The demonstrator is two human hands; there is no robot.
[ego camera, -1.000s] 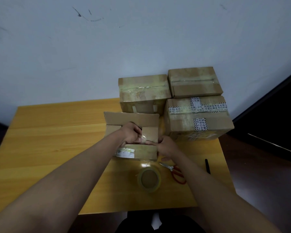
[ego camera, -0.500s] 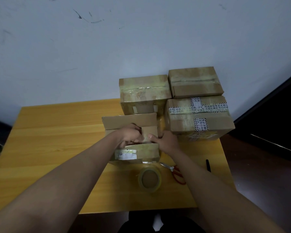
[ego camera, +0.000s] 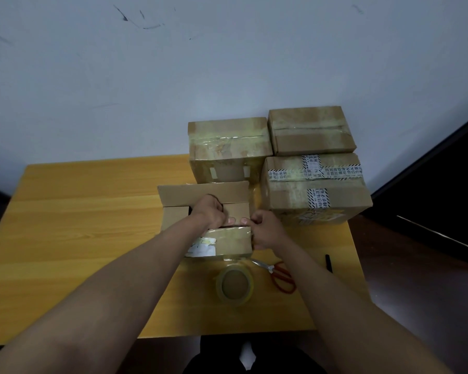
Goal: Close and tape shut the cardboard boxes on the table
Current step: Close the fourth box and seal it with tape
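Small brown cardboard box (ego camera: pixel 222 240) mid-table, far flap up; left hand (ego camera: pixel 210 210) curled on inner flap, right hand (ego camera: pixel 265 230) gripping near-right corner.

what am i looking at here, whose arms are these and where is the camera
There is no machine here: these are a person's two bare arms, filmed by a wide-angle camera on their head that looks forward and down. On the wooden table stands an open cardboard box; the left hand and the right hand are both working at its flaps, fingers curled on the cardboard. Behind it are three taped boxes, one stacked on another. Nearer the person lie a tape roll, red-handled scissors and a black pen.
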